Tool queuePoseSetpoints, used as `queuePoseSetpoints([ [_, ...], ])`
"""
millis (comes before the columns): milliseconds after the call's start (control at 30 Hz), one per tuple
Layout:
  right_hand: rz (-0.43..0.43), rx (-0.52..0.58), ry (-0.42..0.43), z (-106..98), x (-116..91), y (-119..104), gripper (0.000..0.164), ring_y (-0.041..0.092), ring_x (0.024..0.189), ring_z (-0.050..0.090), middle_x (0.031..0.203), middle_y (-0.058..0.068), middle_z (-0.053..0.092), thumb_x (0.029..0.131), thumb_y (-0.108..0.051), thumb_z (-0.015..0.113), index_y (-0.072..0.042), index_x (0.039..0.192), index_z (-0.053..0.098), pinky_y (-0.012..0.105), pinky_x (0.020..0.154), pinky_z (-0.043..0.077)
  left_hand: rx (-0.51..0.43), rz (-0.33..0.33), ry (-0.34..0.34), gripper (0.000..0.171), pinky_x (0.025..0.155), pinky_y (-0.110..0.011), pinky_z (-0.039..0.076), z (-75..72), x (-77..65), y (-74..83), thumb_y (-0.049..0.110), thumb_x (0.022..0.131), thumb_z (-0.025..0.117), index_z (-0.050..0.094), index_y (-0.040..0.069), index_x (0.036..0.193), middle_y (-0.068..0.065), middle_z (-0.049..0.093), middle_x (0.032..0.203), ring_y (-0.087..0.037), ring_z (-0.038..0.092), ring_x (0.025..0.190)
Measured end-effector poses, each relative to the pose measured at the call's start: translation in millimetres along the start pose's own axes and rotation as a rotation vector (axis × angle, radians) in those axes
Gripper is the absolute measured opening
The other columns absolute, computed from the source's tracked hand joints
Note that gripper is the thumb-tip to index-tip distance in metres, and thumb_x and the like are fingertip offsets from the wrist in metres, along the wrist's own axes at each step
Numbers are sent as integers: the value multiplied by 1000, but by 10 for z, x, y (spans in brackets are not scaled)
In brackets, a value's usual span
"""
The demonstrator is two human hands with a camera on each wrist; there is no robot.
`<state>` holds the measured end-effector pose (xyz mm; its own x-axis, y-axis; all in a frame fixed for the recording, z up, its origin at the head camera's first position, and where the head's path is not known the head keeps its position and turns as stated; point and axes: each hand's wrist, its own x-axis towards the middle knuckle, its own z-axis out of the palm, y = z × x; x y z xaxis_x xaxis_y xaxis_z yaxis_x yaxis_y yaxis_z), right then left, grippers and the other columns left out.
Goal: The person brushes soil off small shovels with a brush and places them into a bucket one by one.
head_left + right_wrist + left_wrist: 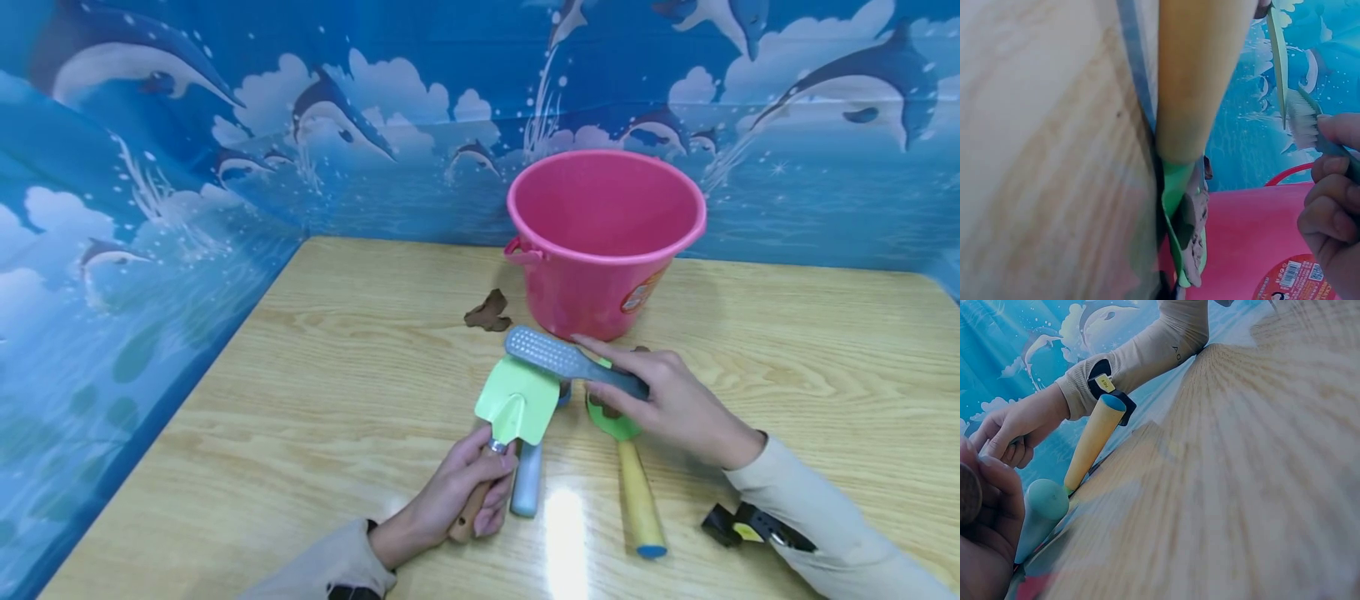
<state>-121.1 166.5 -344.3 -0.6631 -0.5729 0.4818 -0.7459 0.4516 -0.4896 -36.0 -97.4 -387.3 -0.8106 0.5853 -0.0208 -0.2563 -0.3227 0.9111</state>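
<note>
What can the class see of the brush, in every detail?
The brush is grey-blue and looks plastic. Its long, round-ended head has rows of pale dots on the back; the right wrist view shows pale bristles opposite. The right hand grips its narrower handle. Held above the table in front of the bucket, its bristles appear to touch the trowel near the tip.

Head view down from above, wrist views tilted, close to table (315,367), head and right sharing brush (564,359).
</note>
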Motion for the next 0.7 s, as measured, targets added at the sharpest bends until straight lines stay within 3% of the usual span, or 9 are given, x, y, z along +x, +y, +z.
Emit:
queuePoseSetpoints([
  [267,41,-99,84,-71,23,-7,55,14,87,70,110,8,71,82,-2,72,-11,134,56,14,78,52,7,36,-16,5,40,-20,41,5,4,-16,6,97,41,43,10,97,7,44,62,-3,42,43],
  [433,26,-102,156,-154,42,-35,57,11,78,67,109,10,70,81,2,71,-9,135,54,9,67,46,32,54,-11,7,42,-19,41,6,7,-24,4,94,45,43,10,97,6,45,63,-3,43,44],
  [533,5,-82,186,-204,50,-65,60,2,62,54,85,1,69,80,3,72,-10,135,54,9,55,38,41,70,-8,6,42,-18,39,4,1,-30,5,95,46,44,9,99,7,46,63,-2,43,45],
  [600,-1,-77,190,-232,51,-99,61,-1,54,44,68,-9,57,80,2,73,-12,136,53,10,49,33,42,70,-7,6,40,-18,37,-6,-2,-31,6,95,46,44,8,100,7,46,64,-2,41,45],
  [700,15,-82,167,-279,24,-172,61,-2,48,34,60,-15,38,81,0,72,-14,137,52,12,46,30,55,65,-14,6,37,-18,32,-25,-1,7,7,96,46,43,7,101,7,45,64,-1,38,44],
])
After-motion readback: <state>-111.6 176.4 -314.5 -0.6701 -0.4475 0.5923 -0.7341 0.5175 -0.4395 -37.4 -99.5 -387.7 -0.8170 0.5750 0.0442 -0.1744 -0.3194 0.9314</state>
